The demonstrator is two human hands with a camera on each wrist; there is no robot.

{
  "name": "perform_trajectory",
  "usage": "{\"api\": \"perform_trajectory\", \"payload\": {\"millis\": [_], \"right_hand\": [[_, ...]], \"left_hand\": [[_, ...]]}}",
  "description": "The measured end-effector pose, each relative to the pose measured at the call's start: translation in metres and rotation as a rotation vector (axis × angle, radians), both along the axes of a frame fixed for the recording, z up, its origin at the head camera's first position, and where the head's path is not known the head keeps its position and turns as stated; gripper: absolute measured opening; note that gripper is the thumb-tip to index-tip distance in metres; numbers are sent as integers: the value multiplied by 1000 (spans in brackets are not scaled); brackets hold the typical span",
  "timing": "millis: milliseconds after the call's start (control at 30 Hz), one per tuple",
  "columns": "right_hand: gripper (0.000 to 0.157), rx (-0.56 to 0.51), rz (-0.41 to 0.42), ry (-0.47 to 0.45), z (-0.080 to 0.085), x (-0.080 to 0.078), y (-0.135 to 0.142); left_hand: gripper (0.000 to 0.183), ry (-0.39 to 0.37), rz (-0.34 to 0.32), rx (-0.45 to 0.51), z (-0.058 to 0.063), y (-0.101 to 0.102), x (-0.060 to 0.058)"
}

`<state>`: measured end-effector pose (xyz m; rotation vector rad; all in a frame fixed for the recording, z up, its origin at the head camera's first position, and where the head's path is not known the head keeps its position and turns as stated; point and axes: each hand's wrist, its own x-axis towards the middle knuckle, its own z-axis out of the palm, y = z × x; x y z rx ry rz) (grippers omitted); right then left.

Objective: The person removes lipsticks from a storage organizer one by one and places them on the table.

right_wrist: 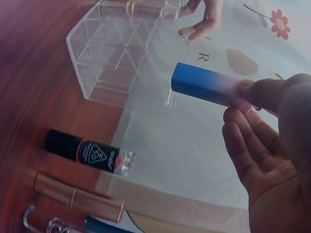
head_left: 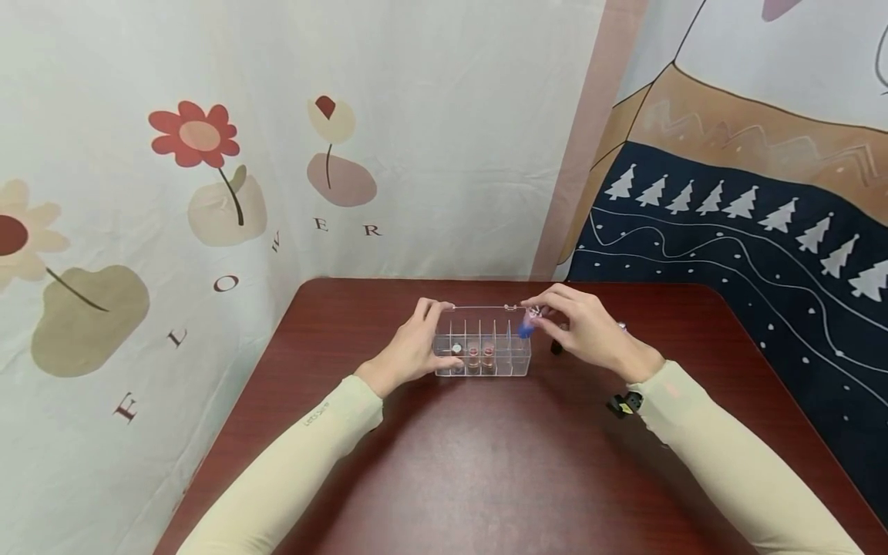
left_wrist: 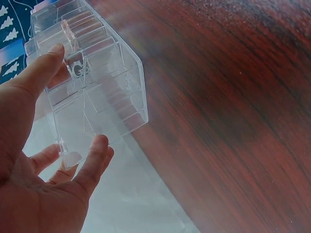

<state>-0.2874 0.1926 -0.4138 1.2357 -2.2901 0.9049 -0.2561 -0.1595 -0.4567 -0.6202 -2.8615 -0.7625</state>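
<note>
A clear plastic lipstick organizer (head_left: 513,365) with several compartments stands on the table, tilted-looking lid raised at its back. My left hand (head_left: 409,343) grips its left end, thumb at the front and fingers behind. Lipstick tubes (head_left: 489,358) stand in compartments toward the left and middle; those to the right hold none. Between thumb and fingers, my right hand (head_left: 583,327) pinches a square lipstick tube (right_wrist: 204,85) that fades from blue to pink. In the head view its blue end overlaps the organizer's right end, above the compartments.
Right of the organizer, a black lipstick with a clear end (right_wrist: 97,153) lies on the dark red wooden table (head_left: 472,462). Beside it lie a rose-gold tube (right_wrist: 80,196), a clear item (right_wrist: 56,225) and a dark blue one (right_wrist: 104,225). Printed curtains (head_left: 444,139) hang behind the table.
</note>
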Motion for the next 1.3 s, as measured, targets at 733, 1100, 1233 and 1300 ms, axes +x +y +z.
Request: {"api": "perform_trajectory", "payload": {"millis": [733,1100,1233,1300], "right_hand": [[37,45,-117,-68,-9,11,38],[35,56,-143,-105,-23,13,45],[35,69,-149,-128,-30,14,47],[35,77,-153,-142,-33,14,48]], "left_hand": [[104,-13,3,-6,1,0,0],[103,-9,0,-6,1,1,0],[103,-6,0,-8,0,1,0],[103,-3,-1,-9,-1,1,0]]}}
